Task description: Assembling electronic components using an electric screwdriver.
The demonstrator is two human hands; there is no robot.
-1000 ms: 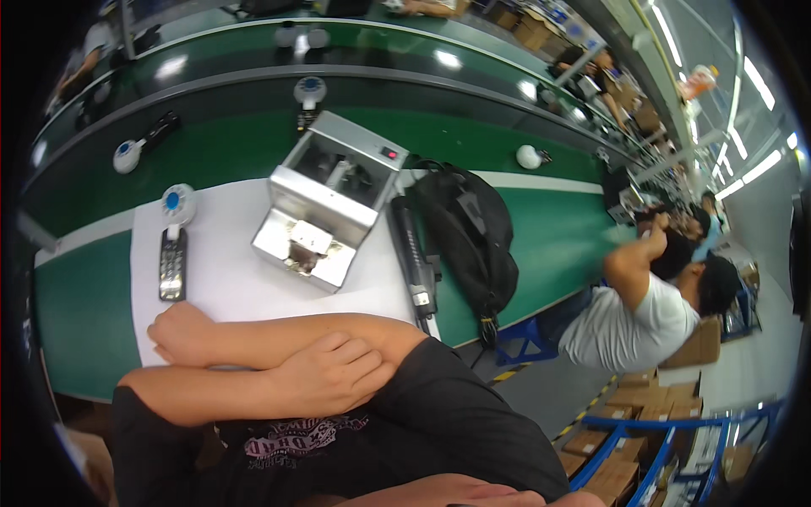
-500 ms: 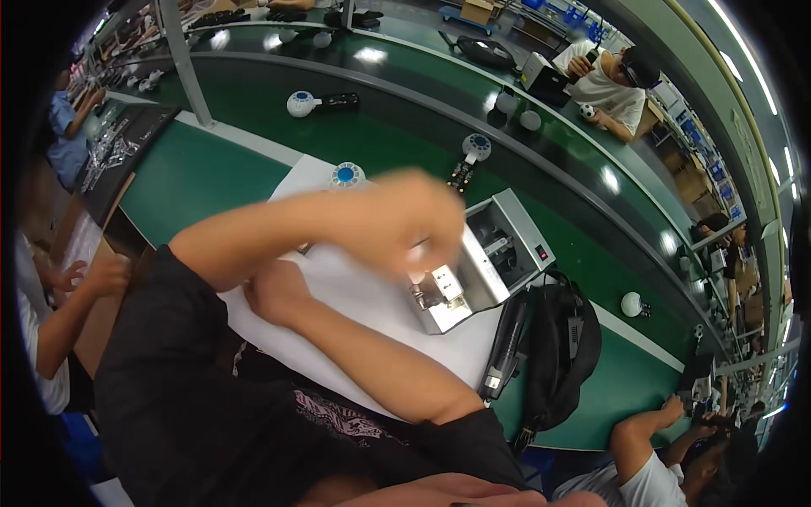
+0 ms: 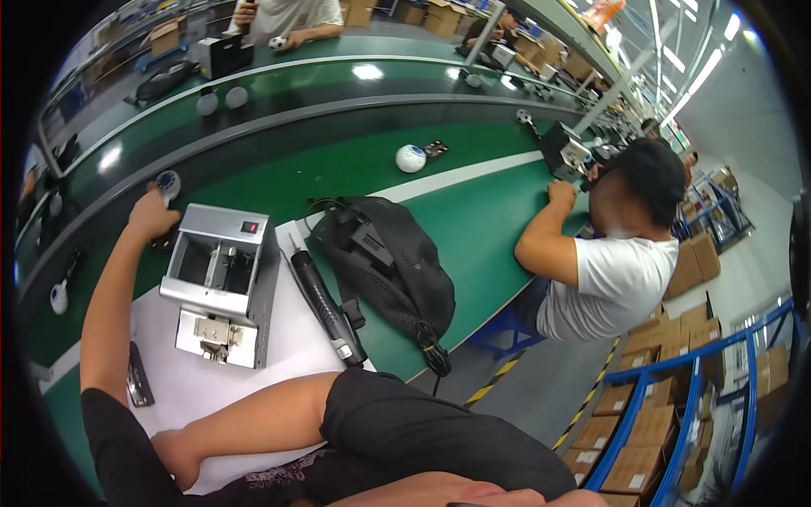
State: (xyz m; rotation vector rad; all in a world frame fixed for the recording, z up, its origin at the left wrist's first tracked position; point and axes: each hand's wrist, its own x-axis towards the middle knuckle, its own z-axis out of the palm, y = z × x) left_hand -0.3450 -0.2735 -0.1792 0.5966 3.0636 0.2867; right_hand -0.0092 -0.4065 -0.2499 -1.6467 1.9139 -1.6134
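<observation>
At the far left, my left hand (image 3: 152, 215) reaches over the green belt. Its fingers close around the neck of a white round-headed device (image 3: 168, 184) with a blue-patterned face and a dark stem, partly hidden by the hand. My right forearm lies across the white paper sheet (image 3: 283, 317); my right hand (image 3: 175, 455) rests low on it, fingers hidden near my left sleeve. Between the arms stands a silver machine (image 3: 218, 297) with an open frame, a red-lit switch and a metal fixture in front. A dark rectangular piece (image 3: 139, 377) lies beside my left forearm.
Right of the machine lie a black electric screwdriver (image 3: 319, 306) and a black mesh bag (image 3: 384, 262). Other round-headed devices, one white ball (image 3: 411, 158) among them, sit on the belt. A co-worker (image 3: 604, 253) sits at right, near blue racks (image 3: 688, 406) with cartons.
The view has swung right, shifting the machine and bag leftward. My left hand has gone from in front of the machine to the round-headed device on the belt and closed on it.
</observation>
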